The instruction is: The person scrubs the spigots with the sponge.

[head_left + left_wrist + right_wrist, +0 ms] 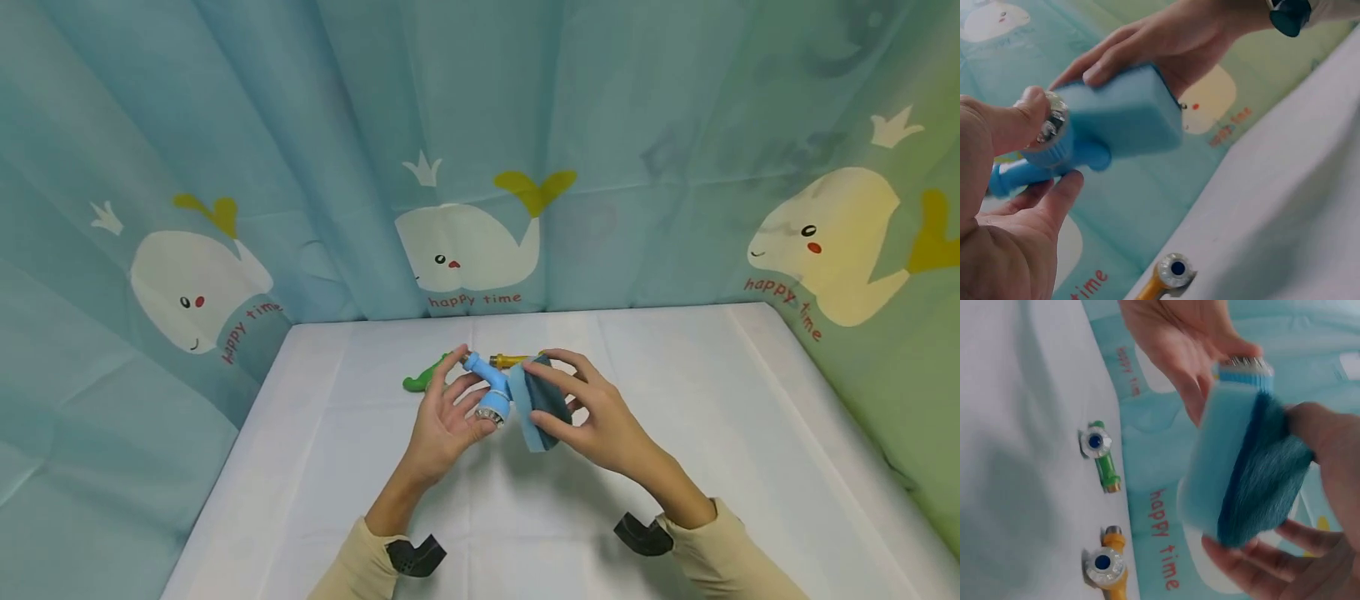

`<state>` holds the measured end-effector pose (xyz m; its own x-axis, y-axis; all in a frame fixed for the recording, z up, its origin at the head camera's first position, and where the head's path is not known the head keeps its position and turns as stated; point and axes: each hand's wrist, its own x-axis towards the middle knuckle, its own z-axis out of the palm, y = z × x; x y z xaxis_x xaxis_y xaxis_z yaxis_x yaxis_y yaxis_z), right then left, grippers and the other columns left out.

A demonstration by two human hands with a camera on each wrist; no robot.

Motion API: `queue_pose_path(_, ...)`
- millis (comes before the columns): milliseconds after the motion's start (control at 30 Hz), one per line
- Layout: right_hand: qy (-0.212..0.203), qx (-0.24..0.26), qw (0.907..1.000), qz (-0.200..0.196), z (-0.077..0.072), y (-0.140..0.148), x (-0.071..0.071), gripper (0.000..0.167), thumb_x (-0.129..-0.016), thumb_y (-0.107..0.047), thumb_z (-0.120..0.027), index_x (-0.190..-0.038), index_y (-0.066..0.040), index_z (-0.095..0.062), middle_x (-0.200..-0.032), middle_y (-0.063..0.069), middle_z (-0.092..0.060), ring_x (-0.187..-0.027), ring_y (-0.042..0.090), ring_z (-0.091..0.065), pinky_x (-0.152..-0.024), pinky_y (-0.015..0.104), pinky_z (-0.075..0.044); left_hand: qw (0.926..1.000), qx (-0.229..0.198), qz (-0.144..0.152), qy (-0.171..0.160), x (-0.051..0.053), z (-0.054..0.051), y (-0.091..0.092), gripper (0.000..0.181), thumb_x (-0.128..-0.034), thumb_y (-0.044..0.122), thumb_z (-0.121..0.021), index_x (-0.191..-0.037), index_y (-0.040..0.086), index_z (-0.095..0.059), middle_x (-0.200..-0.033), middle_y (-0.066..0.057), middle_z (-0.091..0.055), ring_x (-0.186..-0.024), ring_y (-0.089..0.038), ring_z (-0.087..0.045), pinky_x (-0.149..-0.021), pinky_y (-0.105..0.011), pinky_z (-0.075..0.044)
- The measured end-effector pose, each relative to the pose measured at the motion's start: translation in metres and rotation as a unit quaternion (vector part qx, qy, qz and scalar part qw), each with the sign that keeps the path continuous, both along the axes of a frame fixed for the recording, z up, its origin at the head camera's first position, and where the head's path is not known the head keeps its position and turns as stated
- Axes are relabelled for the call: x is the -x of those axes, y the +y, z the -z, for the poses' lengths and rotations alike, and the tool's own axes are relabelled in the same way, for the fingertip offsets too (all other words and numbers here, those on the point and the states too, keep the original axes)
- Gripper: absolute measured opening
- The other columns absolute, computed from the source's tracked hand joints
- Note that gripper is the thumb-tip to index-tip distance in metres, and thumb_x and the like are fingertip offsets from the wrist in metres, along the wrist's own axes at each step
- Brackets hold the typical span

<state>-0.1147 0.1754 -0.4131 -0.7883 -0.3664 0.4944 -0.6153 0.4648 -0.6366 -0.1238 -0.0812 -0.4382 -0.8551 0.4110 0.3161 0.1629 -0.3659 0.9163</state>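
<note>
A light blue tap (492, 385) with a clear, silvery knob is in my left hand (442, 429), held above the white table. The left thumb lies at the knob's rim, and a fingertip reaches the threaded end. My right hand (611, 417) grips a two-layer sponge (549, 404), pale blue on one side with a dark blue scouring layer. In the left wrist view, the pale face of the sponge (1129, 112) is against or very near the end of the tap (1054, 153). The sponge (1260, 481) hides most of the tap (1247, 378) in the right wrist view.
Behind the hands, a green tap (420, 382) and a yellow tap (508, 362) lie on the white table (360, 467). A blue-green curtain (337, 125) printed with whales hangs beyond its far edge. Each wrist wears a black device (416, 557).
</note>
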Motion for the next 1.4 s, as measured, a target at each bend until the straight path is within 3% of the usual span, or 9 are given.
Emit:
queue_pose_path(100,-0.002,-0.009,0.9999,-0.014,0.0016,-0.0025,0.0,0.063,-0.088,-0.02,-0.084,-0.146,-0.022,-0.059,-0.15,0.013,-0.047,-0.102,0.021,-0.064,-0.065,0.026,-0.06,1.0,-0.001,-0.002,0.006,0.0001,-0.0002,0.0005,0.106,-0.0852,0.005,-0.084,-0.164,0.022,-0.015,-0.147,-0.03,-0.042,-0.131,-0.032,-0.055,-0.098,-0.038,-0.057)
queue_pose_path(333,0.007,-0.024,0.9995,0.02,0.0009,0.0029,0.0017,0.063,-0.087,-0.018,-0.085,-0.145,-0.022,-0.059,-0.148,0.014,-0.048,-0.095,0.021,-0.066,-0.063,0.027,-0.059,0.9995,0.007,-0.014,0.027,0.0004,0.0011,0.0006,0.101,-0.082,0.004,-0.087,-0.16,0.014,-0.023,-0.143,-0.03,-0.046,-0.127,-0.029,-0.059,-0.095,-0.038,-0.058)
queue_pose_path(500,-0.002,-0.003,0.9999,-0.016,-0.0016,0.0,0.0005,0.063,-0.089,-0.018,-0.083,-0.147,-0.021,-0.058,-0.149,0.013,-0.048,-0.091,0.018,-0.064,-0.066,0.028,-0.06,0.9982,0.013,-0.016,0.057,0.0013,0.001,0.0002,0.097,-0.083,0.003,-0.086,-0.158,0.009,-0.025,-0.142,-0.033,-0.046,-0.129,-0.031,-0.058,-0.1,-0.041,-0.056)
queue_pose_path(633,-0.005,-0.046,0.9989,0.009,0.0016,0.0001,0.0017,0.061,-0.089,-0.021,-0.083,-0.145,-0.022,-0.059,-0.149,0.015,-0.047,-0.1,0.025,-0.065,-0.063,0.025,-0.058,0.9972,0.011,-0.017,0.072,0.002,0.0013,0.0004,0.095,-0.0835,0.002,-0.085,-0.158,0.006,-0.025,-0.142,-0.033,-0.045,-0.128,-0.031,-0.057,-0.1,-0.041,-0.055)
queue_pose_path(733,0.004,-0.034,0.9989,0.033,0.002,0.0018,0.0012,0.063,-0.086,-0.017,-0.085,-0.144,-0.021,-0.061,-0.148,0.014,-0.048,-0.098,0.024,-0.065,-0.063,0.027,-0.059,0.9977,0.008,-0.015,0.065,0.001,0.0005,0.0009,0.095,-0.0833,0.001,-0.085,-0.158,0.007,-0.025,-0.143,-0.029,-0.043,-0.126,-0.03,-0.057,-0.097,-0.04,-0.058)
queue_pose_path(933,-0.006,0.003,0.9997,-0.025,0.0,-0.0032,0.0008,0.063,-0.089,-0.019,-0.083,-0.147,-0.022,-0.058,-0.152,0.011,-0.046,-0.093,0.018,-0.064,-0.068,0.028,-0.061,0.9978,-0.015,-0.008,0.064,-0.0004,-0.0035,0.0028,0.096,-0.0836,0.0,-0.084,-0.158,0.005,-0.024,-0.149,-0.028,-0.037,-0.124,-0.033,-0.056,-0.093,-0.038,-0.059)
queue_pose_path(1100,-0.007,-0.007,0.9999,0.012,0.0026,-0.0011,0.0033,0.062,-0.088,-0.015,-0.084,-0.145,-0.02,-0.06,-0.148,0.014,-0.049,-0.089,0.018,-0.065,-0.064,0.027,-0.06,0.9976,-0.022,-0.011,0.065,-0.0003,-0.0042,0.0027,0.096,-0.0825,-0.003,-0.084,-0.158,0.004,-0.025,-0.15,-0.029,-0.036,-0.124,-0.032,-0.055,-0.094,-0.038,-0.059)
queue_pose_path(1233,-0.007,0.015,0.9998,-0.011,0.0009,-0.0027,0.0019,0.063,-0.088,-0.014,-0.083,-0.146,-0.02,-0.059,-0.15,0.014,-0.048,-0.094,0.021,-0.065,-0.067,0.029,-0.061,0.9978,-0.024,-0.01,0.061,-0.0002,-0.0059,0.0033,0.098,-0.0819,-0.003,-0.085,-0.159,0.004,-0.025,-0.15,-0.025,-0.038,-0.124,-0.032,-0.054,-0.095,-0.038,-0.059)
queue_pose_path(1400,0.019,-0.03,0.9993,0.013,0.0046,-0.0048,0.0019,0.061,-0.088,-0.018,-0.084,-0.145,-0.022,-0.06,-0.15,0.018,-0.046,-0.103,0.027,-0.063,-0.063,0.029,-0.059,0.998,-0.031,-0.018,0.052,-0.0003,-0.0078,0.0034,0.098,-0.0808,-0.004,-0.085,-0.158,0.004,-0.026,-0.151,-0.025,-0.038,-0.124,-0.033,-0.054,-0.095,-0.04,-0.058)
